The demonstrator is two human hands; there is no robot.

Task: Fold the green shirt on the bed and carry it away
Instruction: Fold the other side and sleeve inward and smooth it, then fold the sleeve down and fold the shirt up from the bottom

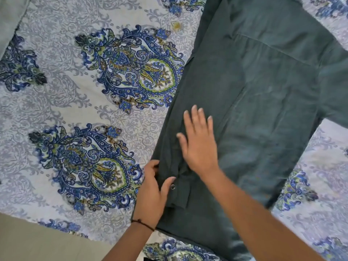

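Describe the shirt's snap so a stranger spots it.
Find the green shirt on the patterned bed. Follow its left edge down to the left hand gripping it. At that thumb's tip sits the snap: the only metal ring on plain cloth.

A bed (47,204) fills most of the frame, covered by a pale grey bedsheet (56,113) printed with blue-and-green paisley medallions. A dark green fabric shirt (263,91) lies spread flat on the sheet across the right half. A plain grey-green cloth (9,25) overlaps the sheet in the upper left corner. Beige floor (28,242) shows at lower left.
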